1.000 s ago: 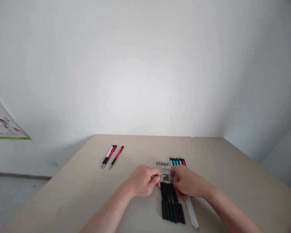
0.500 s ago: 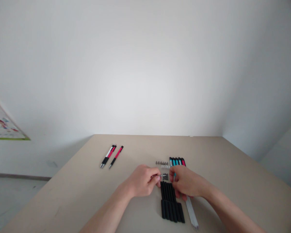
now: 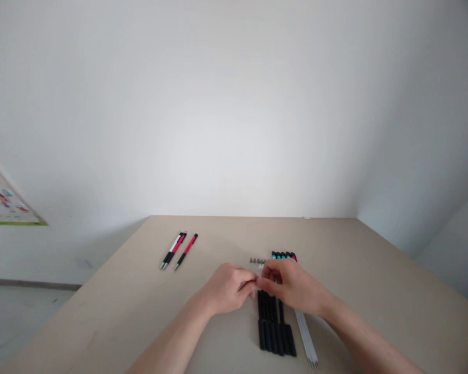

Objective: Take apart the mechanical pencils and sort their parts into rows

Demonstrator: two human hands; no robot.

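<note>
My left hand [image 3: 231, 289] is closed in a pinch, its fingertips meeting those of my right hand [image 3: 290, 283]. A sliver of something thin and greyish shows between the left fingers; most of it is hidden. The right thumb and forefinger also pinch, and what lies between them is too small to make out. Below the hands lie several black pen grips [image 3: 277, 338] in a row, with slim black tubes [image 3: 267, 305] above them. Several white pen refills [image 3: 306, 340] lie side by side under the right wrist. Small grey cone-shaped pen tips [image 3: 257, 261] are lined up beyond the fingers.
Pen barrels in turquoise and pink with black ends [image 3: 284, 255] stand out behind my right hand, partly covered. To the left lie a white-and-black pen [image 3: 172, 250] and pink-and-black pens [image 3: 186, 252]. The beige table [image 3: 113, 311] meets a white wall [image 3: 234, 130].
My right hand has moved left and up from beside the black tubes to my left fingertips. It now covers the small parts there. My left hand has stayed nearly still.
</note>
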